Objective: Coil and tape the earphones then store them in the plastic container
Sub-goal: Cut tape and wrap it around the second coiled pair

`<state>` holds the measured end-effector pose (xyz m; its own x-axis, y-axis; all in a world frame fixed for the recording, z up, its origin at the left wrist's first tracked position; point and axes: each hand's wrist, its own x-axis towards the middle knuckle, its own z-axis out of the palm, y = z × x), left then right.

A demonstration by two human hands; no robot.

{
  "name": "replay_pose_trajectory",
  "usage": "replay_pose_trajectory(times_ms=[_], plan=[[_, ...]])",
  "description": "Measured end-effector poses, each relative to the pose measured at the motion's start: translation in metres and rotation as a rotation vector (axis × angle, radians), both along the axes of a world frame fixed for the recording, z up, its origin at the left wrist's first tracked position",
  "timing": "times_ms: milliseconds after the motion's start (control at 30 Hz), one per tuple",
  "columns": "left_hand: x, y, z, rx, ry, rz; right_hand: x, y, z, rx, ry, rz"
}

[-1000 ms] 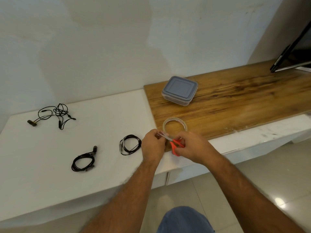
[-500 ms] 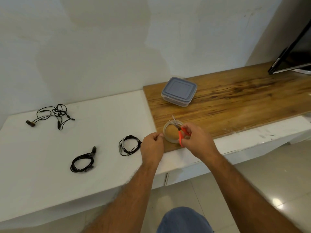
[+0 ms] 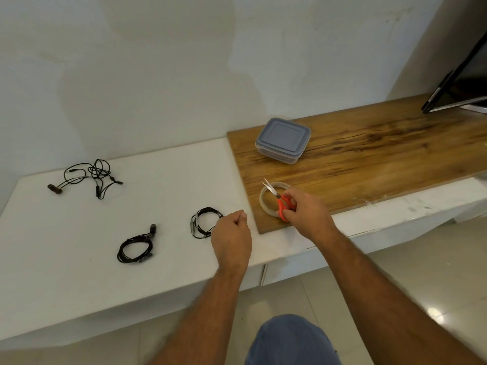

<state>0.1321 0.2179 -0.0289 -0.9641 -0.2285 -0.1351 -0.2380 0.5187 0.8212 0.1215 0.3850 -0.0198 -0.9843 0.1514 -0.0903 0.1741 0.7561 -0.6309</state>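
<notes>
With the right hand [image 3: 305, 214] gripping the scissors [image 3: 279, 200] and the left hand [image 3: 232, 237] seemingly pinching cut tape, wrap it snugly round the nearest coil [image 3: 205, 222], near the counter's [image 3: 79, 272] front edge.

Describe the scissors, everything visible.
The scissors are small, with bright orange handles that look plastic and short, pointed silver blades. The blades look closed or nearly so, and they point up and to the left, away from the person. The right hand holds the handles, fingers curled round them and hiding part of the loops. The blades lie across the clear tape roll in this view; whether they touch it cannot be told. All of this sits over the near left corner of the wooden board.
</notes>
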Motion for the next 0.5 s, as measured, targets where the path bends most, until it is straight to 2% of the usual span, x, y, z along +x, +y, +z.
replay_pose_trajectory(times_ms=[267, 400, 500], plan=[[0.017, -0.011, 0.004, 0.017, 0.003, 0.034, 0.002, -0.017, 0.005, 0.042, -0.015, -0.025], [0.020, -0.017, 0.004, -0.038, -0.026, 0.027, 0.000, -0.023, 0.002, 0.033, -0.003, -0.051], [0.019, -0.019, 0.001, -0.025, -0.018, 0.036, 0.001, -0.022, -0.002, -0.116, 0.010, -0.100]])
